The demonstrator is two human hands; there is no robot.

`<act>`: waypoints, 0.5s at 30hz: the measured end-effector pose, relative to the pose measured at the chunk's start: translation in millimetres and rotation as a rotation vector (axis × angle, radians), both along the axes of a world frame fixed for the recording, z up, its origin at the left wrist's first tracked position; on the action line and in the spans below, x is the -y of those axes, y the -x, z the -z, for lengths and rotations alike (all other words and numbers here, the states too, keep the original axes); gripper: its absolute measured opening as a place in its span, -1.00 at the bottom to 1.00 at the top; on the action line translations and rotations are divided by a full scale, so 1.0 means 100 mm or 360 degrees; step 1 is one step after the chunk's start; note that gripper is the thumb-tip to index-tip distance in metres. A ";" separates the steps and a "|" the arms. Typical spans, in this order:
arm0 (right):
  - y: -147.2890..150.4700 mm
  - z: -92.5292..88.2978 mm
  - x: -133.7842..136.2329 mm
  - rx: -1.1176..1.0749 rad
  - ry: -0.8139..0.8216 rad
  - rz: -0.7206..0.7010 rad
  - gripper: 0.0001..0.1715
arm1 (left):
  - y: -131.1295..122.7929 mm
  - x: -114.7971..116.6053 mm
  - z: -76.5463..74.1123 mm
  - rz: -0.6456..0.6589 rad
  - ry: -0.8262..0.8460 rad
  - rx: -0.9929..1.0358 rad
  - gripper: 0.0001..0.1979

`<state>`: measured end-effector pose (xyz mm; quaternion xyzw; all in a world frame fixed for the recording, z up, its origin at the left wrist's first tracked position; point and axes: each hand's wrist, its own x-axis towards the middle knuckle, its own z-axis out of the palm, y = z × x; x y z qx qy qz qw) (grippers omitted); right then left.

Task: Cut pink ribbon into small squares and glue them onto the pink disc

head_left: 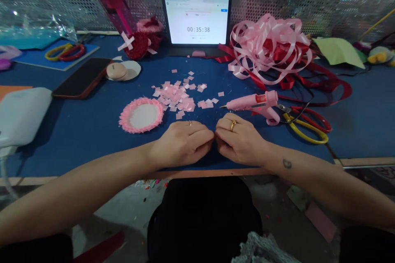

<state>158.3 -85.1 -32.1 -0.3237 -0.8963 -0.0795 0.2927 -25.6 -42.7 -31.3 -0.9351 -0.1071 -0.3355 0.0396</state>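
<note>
My left hand (pixel 185 143) and my right hand (pixel 240 139) rest as loose fists at the table's front edge, their knuckles nearly meeting. Nothing shows in either fist. Beyond my left hand lies a round white disc (pixel 144 116) with a ruffled pink ribbon border (pixel 126 125). Small pink ribbon squares (pixel 177 95) are scattered behind it in a loose pile. A pink hot glue gun (pixel 253 100) lies on its side just past my right hand, nozzle pointing left. Scissors with red and yellow handles (pixel 305 131) lie to its right.
A tablet (pixel 196 18) showing a timer stands at the back. Pink ribbon (pixel 271 45) is heaped with red ribbon (pixel 333 90) at the back right. On the left are a phone (pixel 83 78), a white charger-like block (pixel 27 115), a second pair of scissors (pixel 66 52) and a pink bottle (pixel 108 0).
</note>
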 end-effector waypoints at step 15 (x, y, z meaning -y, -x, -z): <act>0.00 0.01 -0.01 -0.0042 0.0005 -0.0025 -0.75 | 0.00 0.02 -0.01 -0.0006 0.0006 0.0037 -0.83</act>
